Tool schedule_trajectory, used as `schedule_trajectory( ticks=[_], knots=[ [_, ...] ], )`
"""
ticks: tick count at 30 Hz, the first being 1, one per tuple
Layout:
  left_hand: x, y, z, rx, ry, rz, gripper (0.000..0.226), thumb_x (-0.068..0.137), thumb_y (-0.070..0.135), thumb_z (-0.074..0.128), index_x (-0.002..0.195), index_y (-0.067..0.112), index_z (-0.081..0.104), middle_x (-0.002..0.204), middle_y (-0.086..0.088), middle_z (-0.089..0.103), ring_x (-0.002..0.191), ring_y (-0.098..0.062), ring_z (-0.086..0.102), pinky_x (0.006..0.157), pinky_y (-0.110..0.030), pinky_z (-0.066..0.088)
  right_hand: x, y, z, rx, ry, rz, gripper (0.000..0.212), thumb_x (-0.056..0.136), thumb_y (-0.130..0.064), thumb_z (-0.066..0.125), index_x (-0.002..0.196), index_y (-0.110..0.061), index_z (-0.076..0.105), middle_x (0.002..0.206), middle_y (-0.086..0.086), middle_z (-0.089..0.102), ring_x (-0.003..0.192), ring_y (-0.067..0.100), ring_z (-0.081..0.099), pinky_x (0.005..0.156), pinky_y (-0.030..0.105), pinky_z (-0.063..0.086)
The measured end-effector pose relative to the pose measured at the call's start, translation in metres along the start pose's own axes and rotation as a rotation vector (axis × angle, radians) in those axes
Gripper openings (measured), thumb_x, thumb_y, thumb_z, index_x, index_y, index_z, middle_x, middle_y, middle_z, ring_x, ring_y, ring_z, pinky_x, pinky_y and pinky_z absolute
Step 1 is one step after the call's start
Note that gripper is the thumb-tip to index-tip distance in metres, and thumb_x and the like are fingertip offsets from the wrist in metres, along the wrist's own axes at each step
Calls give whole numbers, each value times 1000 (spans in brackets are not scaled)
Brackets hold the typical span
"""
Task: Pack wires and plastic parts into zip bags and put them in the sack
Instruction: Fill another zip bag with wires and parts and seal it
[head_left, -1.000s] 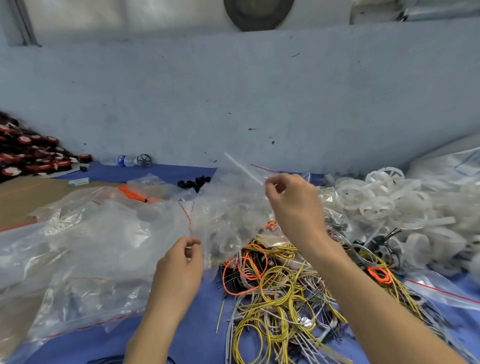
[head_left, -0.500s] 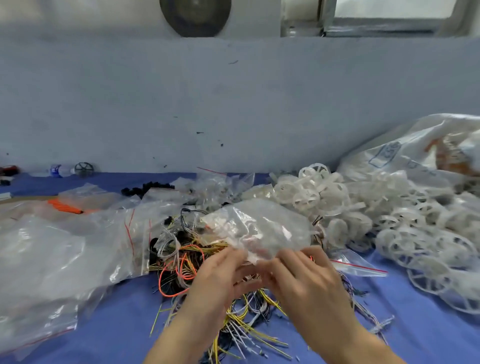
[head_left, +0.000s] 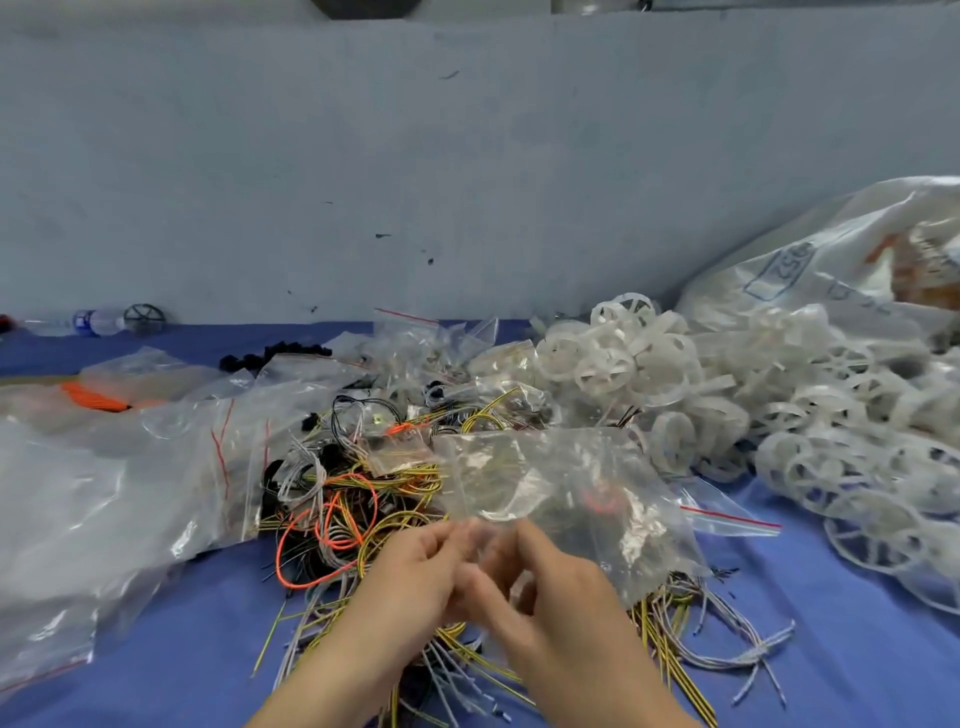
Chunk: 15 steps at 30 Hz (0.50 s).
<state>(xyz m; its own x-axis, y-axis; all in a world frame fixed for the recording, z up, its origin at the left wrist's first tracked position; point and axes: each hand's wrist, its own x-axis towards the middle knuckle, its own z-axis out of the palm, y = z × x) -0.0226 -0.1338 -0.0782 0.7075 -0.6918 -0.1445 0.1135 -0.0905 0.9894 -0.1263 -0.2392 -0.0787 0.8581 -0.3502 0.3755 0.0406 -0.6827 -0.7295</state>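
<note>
A clear zip bag (head_left: 561, 488) hangs in the air over the wire heap, pinched at its near edge by my left hand (head_left: 410, 577) and my right hand (head_left: 550, 587), which sit close together. A tangle of yellow, orange, grey and black wires (head_left: 353, 514) covers the blue table below them. White plastic wheel-shaped parts (head_left: 675, 384) are heaped to the right. A big white sack (head_left: 810, 260) leans against the wall at the far right.
Large clear bags (head_left: 104, 499) with red zip lines lie at left over the blue table (head_left: 156, 649). Another zip bag (head_left: 727, 514) lies flat right of my hands. A water bottle (head_left: 88, 322) and small black parts (head_left: 270, 356) sit by the wall.
My hands have come together from apart and now hold one small zip bag near my body. The view has swung right, bringing the white parts and the sack into sight.
</note>
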Motion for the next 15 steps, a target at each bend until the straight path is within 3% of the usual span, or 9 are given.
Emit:
schedule_trajectory(
  ticks=[2,5,11,15],
  knots=[
    [3,-2,-1,56,-51,16,26,97,32,56,91,20,78,79,-14,72,69,-19,68,62,-30,58,6,0,-9,23,70,-21,29,82,-70,42,88,-42,48,80,-26,63,59,3,59,51,15,39],
    [4,-4,3,116,-82,23,25,88,34,62,75,17,75,64,1,69,53,-12,61,51,-23,49,15,10,-21,10,127,49,20,87,-59,45,89,-40,52,87,-28,61,62,3,59,53,18,40],
    [14,-13,10,289,158,35,24,89,31,68,92,8,61,61,-3,69,55,-28,67,50,-33,54,16,41,-12,-18,-118,235,9,93,-48,54,97,-41,56,92,-17,63,71,-4,59,70,21,49],
    [17,-14,12,199,116,9,18,96,20,60,93,3,63,61,-3,68,57,-25,68,55,-38,59,12,50,-6,-44,-164,248,17,90,-56,53,99,-42,56,94,-17,62,67,-8,52,73,22,48]
  ],
)
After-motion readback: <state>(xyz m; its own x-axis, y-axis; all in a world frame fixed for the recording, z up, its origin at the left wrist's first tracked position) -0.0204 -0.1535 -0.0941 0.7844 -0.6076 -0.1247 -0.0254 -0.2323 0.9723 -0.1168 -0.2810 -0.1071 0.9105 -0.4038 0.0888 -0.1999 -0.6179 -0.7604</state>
